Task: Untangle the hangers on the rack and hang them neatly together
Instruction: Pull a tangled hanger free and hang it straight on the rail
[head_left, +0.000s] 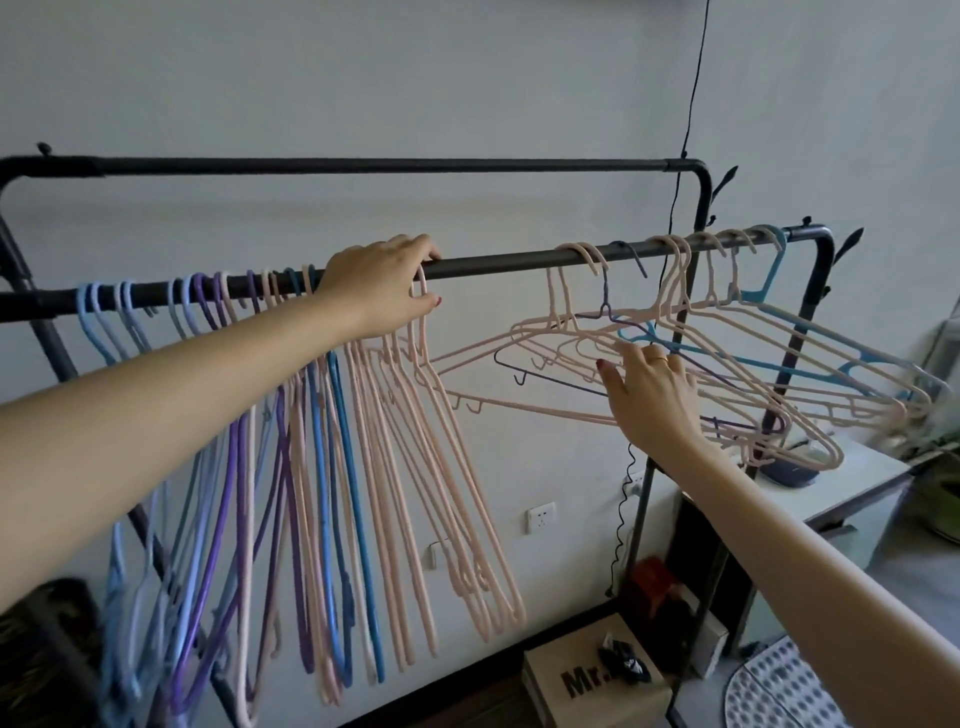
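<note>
1. My left hand (384, 288) sits on the near black rail (493, 262) of the rack, fingers curled over the top of the bar and the thumb hooked beneath, pinching the hook of a pink hanger (423, 291) against it.
2. Just left of that hand and below it hangs the tidy bunch of hangers (311, 467): light blue, purple, darker blue and pink, pressed close together and all pointing down.
3. My right hand (649, 395) reaches up into the tangled cluster of hangers (727, 358), with fingers spread among the wires. I cannot tell whether they actually close on a wire.
4. Around that hand the cluster is mostly pink, with a thin purple hanger (605, 306) threaded through it just above my fingers and a blue hanger (769, 291) up to the right, by the rail's end.
5. These hangers lie tilted and overlapping, splaying out to the right of the hand.
6. Below my right forearm, a cardboard box (587, 675) stands on the floor.
</note>
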